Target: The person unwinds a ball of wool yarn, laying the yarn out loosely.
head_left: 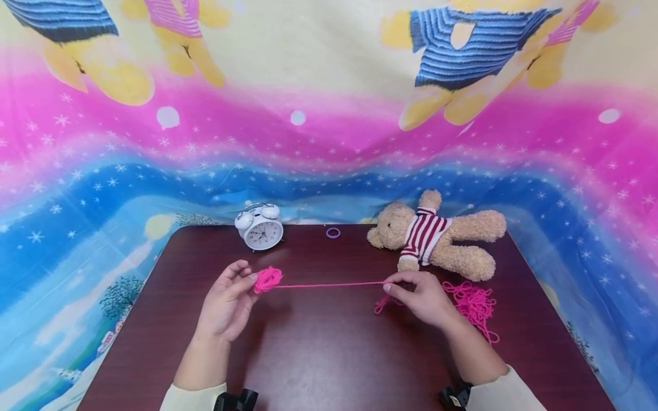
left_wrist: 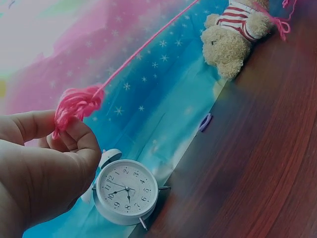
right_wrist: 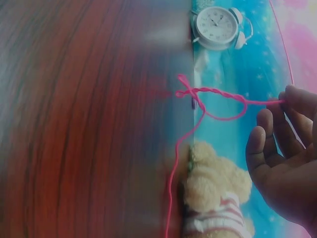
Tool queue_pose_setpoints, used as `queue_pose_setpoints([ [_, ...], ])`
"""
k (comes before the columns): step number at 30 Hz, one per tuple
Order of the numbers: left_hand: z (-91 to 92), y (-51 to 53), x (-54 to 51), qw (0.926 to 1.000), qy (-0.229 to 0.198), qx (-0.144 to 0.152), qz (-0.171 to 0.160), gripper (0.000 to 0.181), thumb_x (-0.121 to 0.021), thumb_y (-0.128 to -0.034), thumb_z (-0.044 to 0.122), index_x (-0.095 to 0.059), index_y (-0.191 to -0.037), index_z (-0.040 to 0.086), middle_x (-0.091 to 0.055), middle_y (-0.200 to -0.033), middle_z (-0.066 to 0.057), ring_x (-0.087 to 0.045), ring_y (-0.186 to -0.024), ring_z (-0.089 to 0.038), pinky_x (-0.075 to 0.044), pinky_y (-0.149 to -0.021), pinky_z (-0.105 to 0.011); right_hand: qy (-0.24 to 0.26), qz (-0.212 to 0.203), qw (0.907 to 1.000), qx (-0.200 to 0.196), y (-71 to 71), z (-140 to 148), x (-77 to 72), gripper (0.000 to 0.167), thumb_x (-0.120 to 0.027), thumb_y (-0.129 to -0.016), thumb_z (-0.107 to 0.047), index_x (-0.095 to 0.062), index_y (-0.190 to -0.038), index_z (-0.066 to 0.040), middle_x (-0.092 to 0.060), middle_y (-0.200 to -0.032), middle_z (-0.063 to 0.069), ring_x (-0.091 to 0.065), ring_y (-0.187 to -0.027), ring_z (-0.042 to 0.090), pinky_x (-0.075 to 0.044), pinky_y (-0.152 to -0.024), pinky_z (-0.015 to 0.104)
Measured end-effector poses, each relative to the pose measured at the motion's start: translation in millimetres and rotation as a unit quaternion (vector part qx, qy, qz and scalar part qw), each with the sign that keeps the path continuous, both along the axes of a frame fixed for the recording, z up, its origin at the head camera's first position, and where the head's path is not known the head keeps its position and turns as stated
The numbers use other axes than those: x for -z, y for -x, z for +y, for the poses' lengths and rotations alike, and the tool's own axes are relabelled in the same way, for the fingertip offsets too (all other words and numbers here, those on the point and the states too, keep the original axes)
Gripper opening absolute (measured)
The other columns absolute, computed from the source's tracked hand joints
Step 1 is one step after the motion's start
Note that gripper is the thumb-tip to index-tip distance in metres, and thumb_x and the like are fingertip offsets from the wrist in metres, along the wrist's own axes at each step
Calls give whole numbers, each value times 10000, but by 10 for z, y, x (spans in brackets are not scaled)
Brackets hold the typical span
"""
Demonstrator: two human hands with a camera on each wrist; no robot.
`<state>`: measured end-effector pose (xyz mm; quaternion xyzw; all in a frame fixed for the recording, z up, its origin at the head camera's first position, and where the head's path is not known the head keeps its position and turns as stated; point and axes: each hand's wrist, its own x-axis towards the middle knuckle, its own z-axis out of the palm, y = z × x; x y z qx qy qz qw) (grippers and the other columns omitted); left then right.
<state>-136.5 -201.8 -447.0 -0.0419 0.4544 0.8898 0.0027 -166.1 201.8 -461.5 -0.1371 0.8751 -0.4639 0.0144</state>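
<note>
My left hand [head_left: 228,299] pinches a small wound bundle of pink yarn [head_left: 268,279] between thumb and fingers, held up above the table. From the bundle a taut strand [head_left: 329,285] runs across to my right hand [head_left: 418,297], which pinches it between thumb and forefinger. Below the right fingertips hangs a slack, twisted loop of yarn [right_wrist: 218,91], clearest in the right wrist view. A loose, tangled heap of pink yarn [head_left: 470,308] lies on the table beside the right wrist, partly behind the forearm.
A white twin-bell alarm clock [head_left: 263,231] stands at the back left of the dark wooden table [head_left: 329,354]. Near the back edge lies a purple ring [head_left: 333,233]. A teddy bear [head_left: 437,234] in a striped shirt lies at the back right, before a printed cloth [head_left: 329,137].
</note>
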Motion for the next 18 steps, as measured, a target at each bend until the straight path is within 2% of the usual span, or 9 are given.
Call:
queue_pose_setpoints([
  [4, -36, -12, 2, 10000, 36, -33, -12, 324, -513, -999, -116, -590, -1107, 180, -529, -1010, 23, -597, -914, -116, -539, -801, -253, -57, 10, 9998, 181, -21, 109, -23, 170, -791, -933, -268, -810, -1059, -156, -752, -1045, -50, -667, -1020, 142, -535, -861, 322],
  [9, -71, -25, 9, 10000, 34, -49, -27, 318, -511, -1001, -116, -585, -1112, 172, -532, -1008, 22, -590, -911, -115, -534, -793, -246, -155, 51, 9992, 362, -30, 222, -34, 138, -795, -931, -269, -812, -1046, -194, -757, -1074, -73, -662, -1101, 157, -517, -937, 361],
  [13, -94, -35, 20, 10000, 35, -60, -29, 313, -513, -1003, -114, -585, -1113, 170, -534, -1006, 23, -592, -909, -115, -526, -788, -245, -216, 39, 9985, 494, -29, 295, -36, 110, -787, -939, -283, -807, -1040, -244, -758, -1071, -85, -657, -1105, 157, -510, -937, 361],
  [18, -124, -37, 22, 10000, 66, -50, -5, 317, -513, -1003, -109, -588, -1109, 180, -536, -1005, 34, -588, -917, -111, -514, -801, -254, -247, 19, 9982, 538, -52, 398, -61, 163, -770, -956, -307, -808, -1070, -197, -761, -1065, -68, -656, -1055, 140, -514, -874, 298],
])
